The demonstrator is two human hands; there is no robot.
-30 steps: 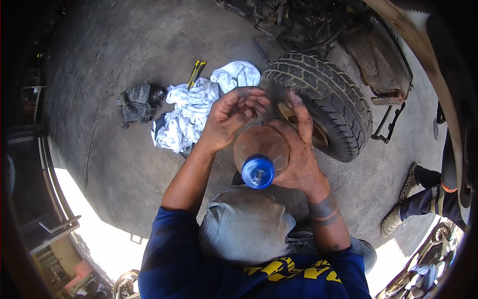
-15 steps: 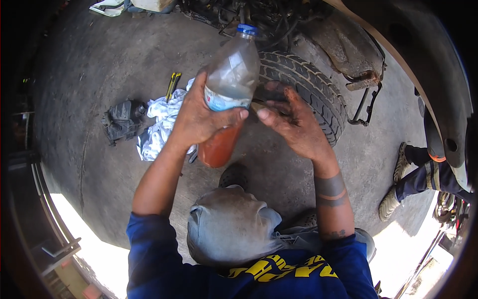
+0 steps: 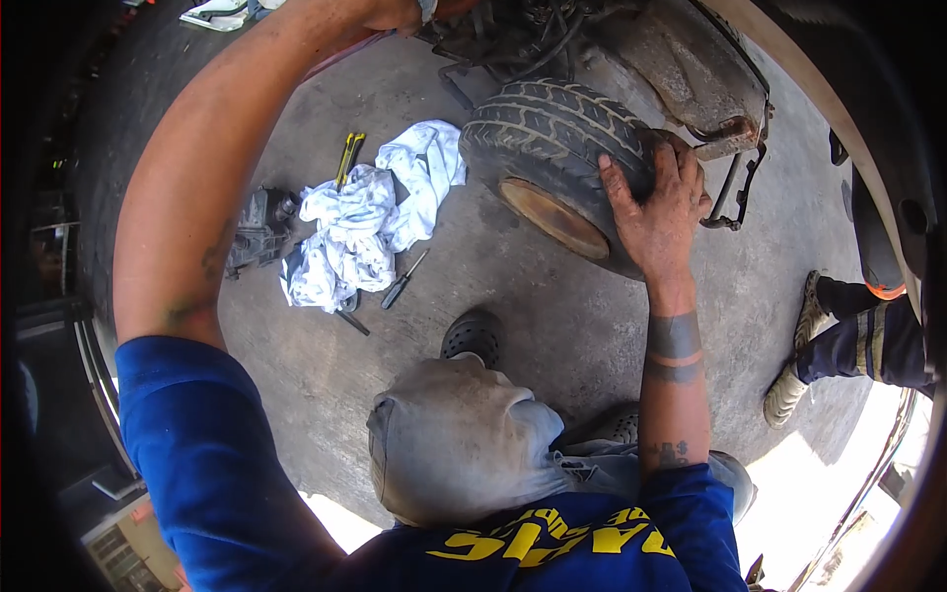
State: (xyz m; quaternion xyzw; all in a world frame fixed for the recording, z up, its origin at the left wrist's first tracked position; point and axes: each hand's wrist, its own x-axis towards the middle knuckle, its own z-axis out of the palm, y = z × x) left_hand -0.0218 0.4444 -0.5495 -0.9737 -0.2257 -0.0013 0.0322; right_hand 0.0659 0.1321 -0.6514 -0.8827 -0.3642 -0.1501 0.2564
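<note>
My left arm reaches far forward and left. My left hand (image 3: pixel 400 12) is at the upper edge, largely cut off, its visible fingers curled beside a small pale, clear-looking piece (image 3: pixel 428 8) that I cannot identify. With fingers apart, my right hand (image 3: pixel 669 202) rests on the right side of a tire (image 3: pixel 562 123) with worn black tread and a brown, rusty-looking centre (image 3: pixel 555 215). White patterned rags (image 3: pixel 360 222) lie crumpled left of the tire. By them are a yellow cutter knife (image 3: pixel 349 158) and a screwdriver (image 3: pixel 404 280).
A dark plastic housing (image 3: pixel 258 232) sits left of the rags, partly behind my left forearm. Beyond the tire are rusty metal vehicle parts (image 3: pixel 671 74) and a bent black bracket (image 3: pixel 735 192). Another person's shoes (image 3: pixel 789 390) and dark trousers show at the right.
My left hand has swung from the middle to the upper edge; the bottle of reddish liquid it held no longer shows clearly. My right hand has come down onto the tire, which has shifted slightly left.
</note>
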